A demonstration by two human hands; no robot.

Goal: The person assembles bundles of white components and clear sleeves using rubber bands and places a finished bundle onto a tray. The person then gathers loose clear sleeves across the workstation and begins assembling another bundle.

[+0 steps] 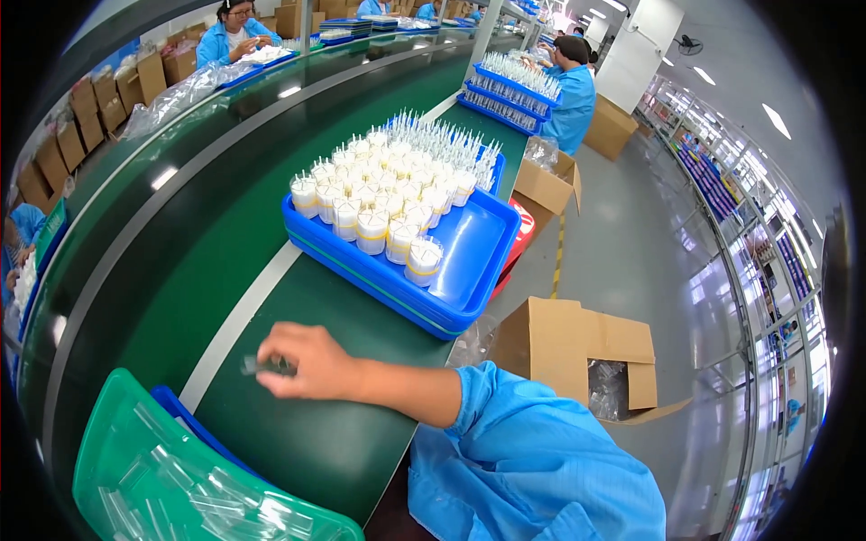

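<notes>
At about eight o'clock sits the green tray [117, 442], clear plastic tubes lying loose in it, with a blue tray's [185, 410] edge showing from beneath. Just to its right, my right hand [302, 361] lies low on the green table top [298, 424] — fingers curled and pressed together around a small dark-and-clear piece [257, 365] that pokes out toward nine o'clock from my fingertips. My blue sleeve [523, 451] runs off toward five o'clock. My left hand is nowhere in view.

Up at twelve o'clock from my hand, well apart from it, stands the stack of blue trays [469, 261], the top one packed on its left half with white, yellow-banded bundles [374, 212] standing upright — its right half bare. Behind them, clear pointed tubes [442, 140] bristle upward. Over at three o'clock, down on the floor, an open cardboard box [564, 347] holds a bit of clear plastic wrap.
</notes>
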